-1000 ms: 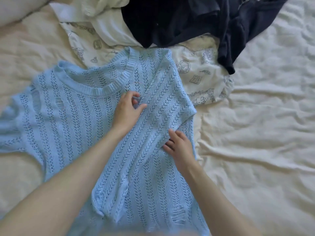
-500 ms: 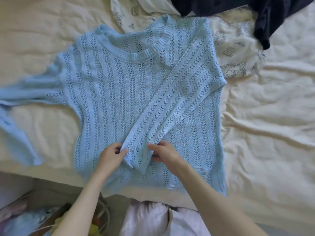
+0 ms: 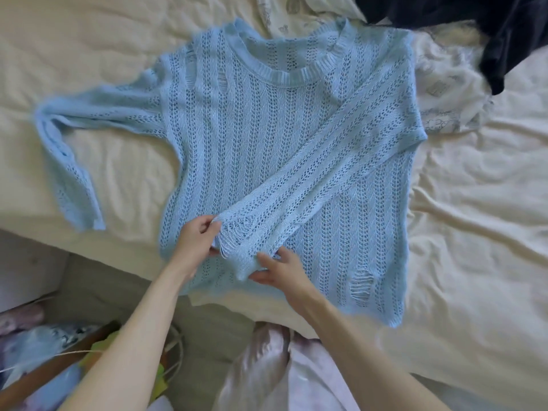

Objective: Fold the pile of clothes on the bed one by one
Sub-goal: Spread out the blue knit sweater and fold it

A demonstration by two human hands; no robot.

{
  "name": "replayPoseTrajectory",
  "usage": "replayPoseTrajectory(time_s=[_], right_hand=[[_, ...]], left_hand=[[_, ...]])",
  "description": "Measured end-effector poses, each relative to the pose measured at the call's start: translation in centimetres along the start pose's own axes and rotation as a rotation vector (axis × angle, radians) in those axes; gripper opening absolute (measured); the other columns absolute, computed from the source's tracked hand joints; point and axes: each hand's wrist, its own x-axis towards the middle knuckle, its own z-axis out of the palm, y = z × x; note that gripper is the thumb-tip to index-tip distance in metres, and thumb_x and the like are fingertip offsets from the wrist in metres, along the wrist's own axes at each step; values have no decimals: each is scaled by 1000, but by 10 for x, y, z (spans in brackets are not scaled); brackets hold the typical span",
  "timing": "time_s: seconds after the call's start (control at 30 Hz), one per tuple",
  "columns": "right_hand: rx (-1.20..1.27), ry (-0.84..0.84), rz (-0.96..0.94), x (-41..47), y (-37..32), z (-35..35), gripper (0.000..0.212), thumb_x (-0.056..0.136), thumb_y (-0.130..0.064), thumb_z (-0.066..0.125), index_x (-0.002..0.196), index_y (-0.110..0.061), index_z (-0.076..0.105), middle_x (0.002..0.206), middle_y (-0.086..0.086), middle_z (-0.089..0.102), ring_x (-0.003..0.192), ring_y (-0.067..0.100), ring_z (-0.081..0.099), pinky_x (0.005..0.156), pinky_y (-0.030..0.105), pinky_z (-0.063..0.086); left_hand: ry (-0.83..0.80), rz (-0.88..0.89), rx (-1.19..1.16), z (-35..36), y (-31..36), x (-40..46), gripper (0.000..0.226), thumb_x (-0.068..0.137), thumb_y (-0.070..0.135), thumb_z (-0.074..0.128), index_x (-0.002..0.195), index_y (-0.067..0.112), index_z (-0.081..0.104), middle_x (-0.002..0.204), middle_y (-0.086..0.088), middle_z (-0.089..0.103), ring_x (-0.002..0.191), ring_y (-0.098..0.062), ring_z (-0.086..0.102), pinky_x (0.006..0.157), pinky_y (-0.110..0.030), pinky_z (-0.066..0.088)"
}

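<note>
Left hand [image 3: 197, 243] pinches cuff [image 3: 237, 241] of folded-in sleeve; right hand [image 3: 281, 269] grips same cuff from below. Sweater [image 3: 252, 149], pale blue open knit, lies flat face-up on bed [image 3: 474, 232], other sleeve [image 3: 74, 137] spread left. Likely light, limp, stretchy; ladder holes could snag fingers, so best held at cuff, hem, ribbed collar. Remaining pile [image 3: 444, 54] beyond collar. No readable label or writing.

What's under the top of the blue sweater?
A white printed cloth pokes out from under the blue sweater by its collar and shoulder, on the cream bedsheet. How far that cloth reaches underneath is hidden by the knit.
</note>
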Motion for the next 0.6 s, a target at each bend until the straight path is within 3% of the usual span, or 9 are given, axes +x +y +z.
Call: replayPoseTrajectory(time_s=[0.07,0.13,0.17,0.23,0.33,0.4,0.47,0.6], right_hand=[[5,-49,-11,-4,3,5,9,95,-17,53,102,-13,57,78,-5,73,68,13,71,73,25,55],[-27,-56,14,-5,4,11,8,96,-19,52,95,-12,57,76,-5,72,68,12,70,70,24,52],[-79,-33,33,-6,3,13,12,97,-20,51,94,-10,58,80,-1,73,67,12,69,67,23,51],[-344,82,8,-6,3,13,23,97,-23,50,100,-4,62,91,9,72,67,14,65,65,26,49],[-853,285,-227,-7,3,5,28,97,-29,48,107,-7,63,98,11,70,88,25,63,78,36,50],[-1086,338,-426,-10,2,3,31,98,-30,47,117,-9,60,112,10,64,106,28,55,89,38,43],[-1272,331,-556,-8,-2,4,37,98,-32,45,129,-12,53,130,8,54,124,28,43,100,40,35],[-1539,194,-556,8,-20,25,51,101,-40,33,148,-23,26,158,3,15,146,22,6,116,46,6]], left_hand=[[128,118,20,-5,-6,-4,9,94,20,55,101,20,61,88,12,62,81,-4,61,73,-21,49],[223,204,29,-9,-12,-9,6,92,23,59,88,26,61,79,10,62,59,5,59,56,-14,47],[246,212,28,-11,-15,-9,8,92,23,60,86,28,61,77,6,62,48,3,57,52,-18,48],[249,172,46,-15,-21,-6,4,92,19,59,93,23,60,83,-3,62,42,-4,55,57,-29,51],[223,86,76,-25,-26,-2,12,94,14,55,106,17,55,99,-7,60,62,-13,59,76,-39,51],[268,80,98,-33,-29,-3,18,94,16,54,111,17,55,99,-2,58,79,-20,60,82,-39,49],[337,89,105,-44,-33,-7,23,93,16,54,116,16,56,96,3,56,89,-19,56,79,-32,46],[426,50,163,-78,-46,-8,30,93,13,53,123,9,54,115,-6,57,98,-19,55,85,-30,41]])
